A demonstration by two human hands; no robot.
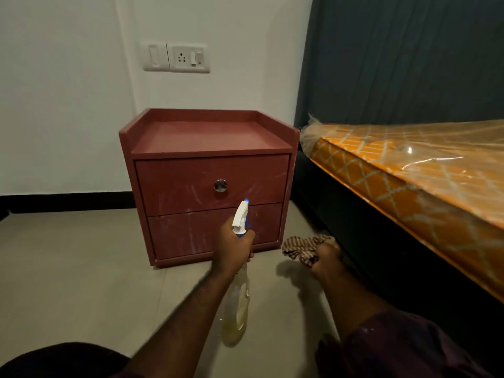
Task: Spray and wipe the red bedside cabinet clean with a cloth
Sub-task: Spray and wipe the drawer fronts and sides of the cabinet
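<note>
The grip of the left hand (236, 248) is closed round the neck of a clear plastic spray bottle (236, 304) with a white trigger head and a small blue nozzle. The fingers are curled round the neck just under the head. The bottle is tilted: its body, which looks pale yellow, hangs down toward the person, and the nozzle points at the front of the cabinet, near the line between the two drawers.

The grip of the right hand (326, 259) is also closed, and it holds a crumpled brown cloth with pale stripes (300, 248). The cloth sticks out to the left of the fist, above the floor and just beside the lower right corner of the cabinet.

The red bedside cabinet (212, 175) stands on the grey tiled floor (81, 268), close to the white wall (68, 91). It has a top with a raised rim on three sides and two drawers. The upper drawer has a round shiny metal knob (220, 185). Both drawer fronts show pale streaks and smears.

To the right of the cabinet, very near it, is a bed with an orange patterned mattress wrapped in clear plastic (409, 165). Above the cabinet on the wall is a white switch and socket plate (177, 58).
</note>
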